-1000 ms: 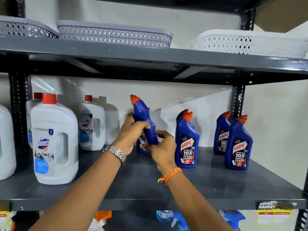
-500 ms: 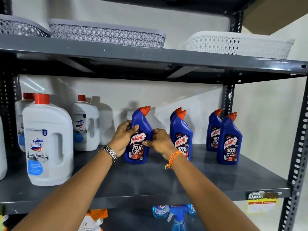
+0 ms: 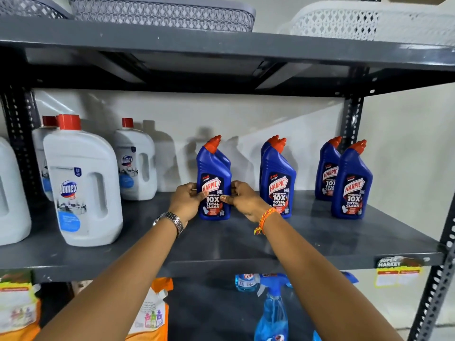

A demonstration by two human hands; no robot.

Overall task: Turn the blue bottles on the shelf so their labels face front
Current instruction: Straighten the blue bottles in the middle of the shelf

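A blue Harpic bottle (image 3: 213, 168) with an orange cap stands upright on the grey shelf (image 3: 234, 242), label facing me. My left hand (image 3: 186, 202) grips its left side and my right hand (image 3: 243, 201) its right side. Another blue bottle stands right behind it, mostly hidden. To the right a second pair of blue bottles (image 3: 278, 178) stands one behind the other, front label facing me. Further right a third pair (image 3: 352, 183) also shows its labels.
Several large white Domex jugs (image 3: 82, 185) with red caps fill the shelf's left part. Perforated baskets (image 3: 160, 13) sit on the shelf above. Spray bottles (image 3: 270, 313) and orange pouches stand on the shelf below. A black upright post (image 3: 352, 124) rises behind the right bottles.
The bottle was lifted and turned with its back to me; it now stands on the shelf, label forward. Both hands have slid lower on its sides.
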